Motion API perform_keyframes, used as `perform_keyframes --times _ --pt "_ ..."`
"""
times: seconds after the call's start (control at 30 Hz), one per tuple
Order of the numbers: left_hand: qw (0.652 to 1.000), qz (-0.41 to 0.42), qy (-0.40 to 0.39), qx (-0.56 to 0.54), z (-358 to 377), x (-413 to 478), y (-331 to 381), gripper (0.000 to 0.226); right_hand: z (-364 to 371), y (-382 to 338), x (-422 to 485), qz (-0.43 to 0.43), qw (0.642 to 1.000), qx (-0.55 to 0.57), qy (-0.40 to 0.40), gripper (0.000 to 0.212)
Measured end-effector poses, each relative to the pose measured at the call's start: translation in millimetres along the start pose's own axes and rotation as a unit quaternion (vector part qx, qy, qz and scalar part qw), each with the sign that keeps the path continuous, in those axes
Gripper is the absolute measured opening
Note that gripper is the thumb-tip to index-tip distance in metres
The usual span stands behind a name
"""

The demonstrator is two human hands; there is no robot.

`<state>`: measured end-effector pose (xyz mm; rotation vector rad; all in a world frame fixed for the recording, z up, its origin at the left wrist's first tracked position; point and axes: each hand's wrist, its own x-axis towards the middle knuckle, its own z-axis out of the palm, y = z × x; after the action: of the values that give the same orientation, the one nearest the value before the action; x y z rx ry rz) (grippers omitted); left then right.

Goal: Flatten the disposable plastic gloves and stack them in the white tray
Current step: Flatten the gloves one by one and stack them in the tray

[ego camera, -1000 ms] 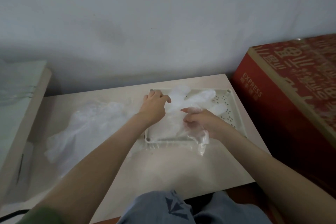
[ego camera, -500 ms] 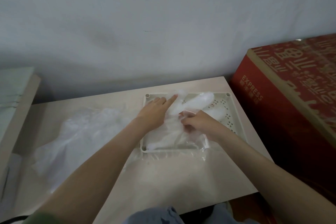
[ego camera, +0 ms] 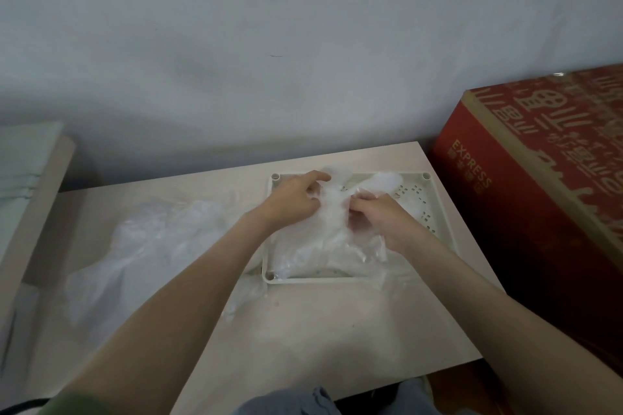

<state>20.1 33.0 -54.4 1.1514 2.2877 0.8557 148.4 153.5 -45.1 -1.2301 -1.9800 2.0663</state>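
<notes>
The gloves [ego camera: 323,242] are thin, milky, crinkled film, heaped loosely inside the tray [ego camera: 441,212]. The tray is a shallow off-white plastic rectangle with a small round socket at each corner and rows of little slots in its floor. The film covers the tray's left and middle, and puffy glove-tips reach toward the far rim. The slotted floor shows bare only at the right.

The left hand [ego camera: 291,200] rests on the heap near the tray's far left corner. Its index is stretched toward the far rim, and the other fingers [ego camera: 312,204] are curled and gripping the film. The right hand [ego camera: 386,222] is just beside it, its bent fingers pinching a fold of the same film. Their tips are partly veiled by plastic, so which layer each hand holds is hard to tell.

The tray sits on a pale, smooth desk [ego camera: 320,330] against a grey-white wall [ego camera: 303,44]. Left of the tray a pile [ego camera: 151,246] of more clear gloves lies crumpled, its edges fading into the desktop; single gloves cannot be counted. A red cardboard box [ego camera: 539,185] with gold print and the word EXPRESS stands right of the desk, cut off by the frame. Blue denim [ego camera: 320,401] and a green sleeve [ego camera: 64,406] show at the bottom edge, both cropped
</notes>
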Motion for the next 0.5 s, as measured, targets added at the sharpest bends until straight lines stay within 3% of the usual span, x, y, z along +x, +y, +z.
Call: perform_keyframes --times 0.1,0.33,0.5 --pt "0.999 0.000 0.022 0.050 5 4 1 0.043 2 4 0 -0.006 1.000 -0.027 0.003 0.013" --pt "0.998 -0.035 0.055 -0.008 14 11 -5 0.032 -1 -1 3 -0.033 0.992 -0.123 0.007 0.022" --pt "0.998 -0.031 0.054 0.015 19 12 -13 0.036 -9 0 6 0.010 0.998 -0.058 0.027 0.021"
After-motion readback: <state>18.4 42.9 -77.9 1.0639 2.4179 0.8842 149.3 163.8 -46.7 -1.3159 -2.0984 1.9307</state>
